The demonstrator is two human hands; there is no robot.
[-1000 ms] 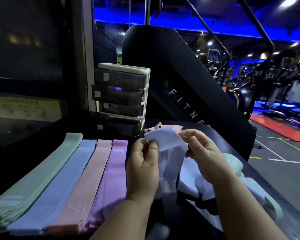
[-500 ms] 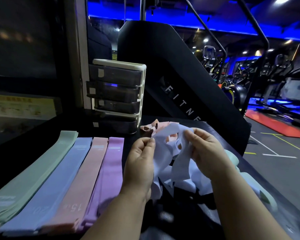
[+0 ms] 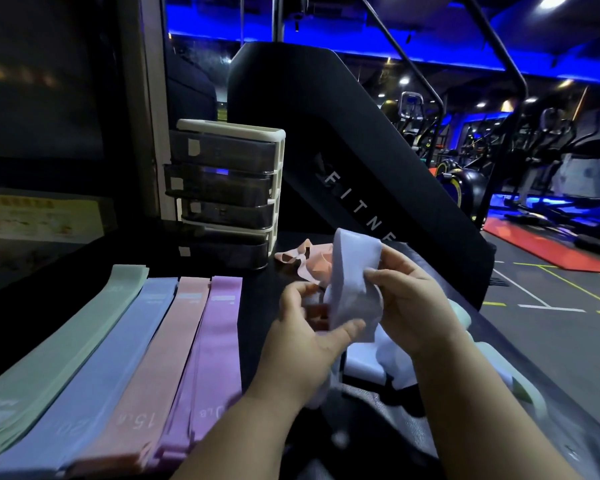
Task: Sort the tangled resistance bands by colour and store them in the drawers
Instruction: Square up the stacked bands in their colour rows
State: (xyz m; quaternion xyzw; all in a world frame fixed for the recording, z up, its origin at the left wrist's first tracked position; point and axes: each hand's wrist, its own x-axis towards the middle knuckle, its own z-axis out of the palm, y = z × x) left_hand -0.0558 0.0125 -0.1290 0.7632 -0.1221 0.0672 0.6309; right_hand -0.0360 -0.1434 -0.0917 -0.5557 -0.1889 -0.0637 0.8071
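Raised higher than a second ago, the pale blue band (image 3: 355, 275) is pinched between my left hand (image 3: 302, 344) and right hand (image 3: 420, 306), drawers (image 3: 222, 157) at eleven o'clock; I should ease it free slowly.

The bench (image 3: 257, 299) was dark. To the left of the left hand (image 3: 302, 341), four bands lay flat on it side by side, their edges touching: a green band (image 3: 66, 344) farthest from the hands, then a blue band (image 3: 118, 355), a pink band (image 3: 160, 368) and, nearest, a purple band (image 3: 212, 351). Beyond these stood a drawer unit (image 3: 229, 188) with four dark drawers. Just behind the hands lay a pink tangle (image 3: 298, 261). Under the hands lay a pale blue tangle (image 3: 364, 368), its top held in both hands. To the right of the right hand (image 3: 416, 306) lay a pale green band (image 3: 530, 400).
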